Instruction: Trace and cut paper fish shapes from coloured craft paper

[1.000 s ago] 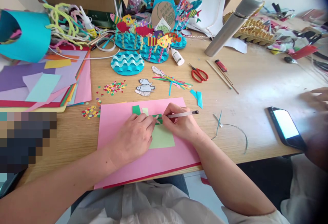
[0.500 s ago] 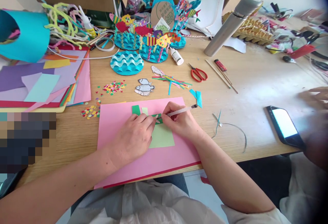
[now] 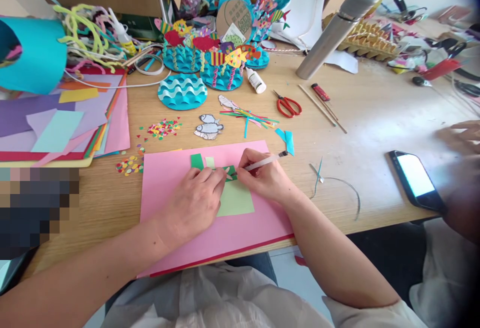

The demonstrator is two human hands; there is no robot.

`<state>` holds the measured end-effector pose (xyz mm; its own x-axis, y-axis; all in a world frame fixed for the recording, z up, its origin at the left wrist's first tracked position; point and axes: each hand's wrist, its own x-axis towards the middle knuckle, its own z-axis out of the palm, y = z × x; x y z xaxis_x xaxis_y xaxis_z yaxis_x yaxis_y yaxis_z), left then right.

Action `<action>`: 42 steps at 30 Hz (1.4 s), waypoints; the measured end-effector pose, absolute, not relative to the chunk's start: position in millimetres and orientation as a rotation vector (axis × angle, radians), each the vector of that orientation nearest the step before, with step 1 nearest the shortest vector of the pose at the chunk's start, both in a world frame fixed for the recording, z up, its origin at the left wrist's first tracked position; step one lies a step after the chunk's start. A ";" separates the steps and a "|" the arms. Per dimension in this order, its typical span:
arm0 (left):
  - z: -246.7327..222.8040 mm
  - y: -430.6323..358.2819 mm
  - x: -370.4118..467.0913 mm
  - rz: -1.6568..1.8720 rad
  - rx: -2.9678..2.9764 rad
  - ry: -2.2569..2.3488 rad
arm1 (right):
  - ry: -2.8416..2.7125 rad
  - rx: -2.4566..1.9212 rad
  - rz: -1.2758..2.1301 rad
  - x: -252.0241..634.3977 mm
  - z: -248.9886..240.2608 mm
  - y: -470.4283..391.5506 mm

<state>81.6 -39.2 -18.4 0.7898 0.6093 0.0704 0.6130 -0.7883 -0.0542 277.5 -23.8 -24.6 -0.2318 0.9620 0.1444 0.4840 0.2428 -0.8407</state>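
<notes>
In the head view, my right hand [image 3: 261, 173] is closed around a pen with a translucent barrel [image 3: 264, 161]. Its tip meets a dark green paper strip [image 3: 232, 174]. My left hand [image 3: 197, 193] bears down on the strip, fingers bent and close together, beside a small pale cut-out [image 3: 228, 171] whose shape is partly covered. Beneath lies a light green paper sheet [image 3: 240, 200], on top of a pink paper sheet [image 3: 172, 253]. A green paper piece [image 3: 196, 161] and a pale green scrap [image 3: 209, 161] lie just beyond my left fingers.
Beyond the pink sheet lie paper fish [image 3: 208, 128], paper strips [image 3: 249, 117], red-handled scissors [image 3: 288, 105] and a glue bottle [image 3: 256, 80]. A metal flask [image 3: 330, 38] stands behind. At right are a phone [image 3: 415, 180] and another person's hand [image 3: 467, 130]. Stacked coloured paper [image 3: 37, 123] occupies the left.
The view has shifted slightly, so the tabletop things sit a little further left. Both hands stay in place, with the pen still at the green strip.
</notes>
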 end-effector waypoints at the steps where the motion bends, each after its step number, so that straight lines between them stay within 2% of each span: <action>1: -18.6 -39.1 81.6 -0.075 -2.903 -0.994 | -1.837 -1.322 0.882 277.8 -24.4 -23.8; 42: -10.9 -41.3 83.7 0.033 -2.954 -0.984 | -1.899 -1.285 0.875 280.7 -22.3 -24.7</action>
<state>83.7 -41.3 -10.9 0.8003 0.5995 -0.0114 0.5989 -0.8001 -0.0329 280.7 -24.7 -22.3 -0.2870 0.9445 0.1598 0.4921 0.2885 -0.8213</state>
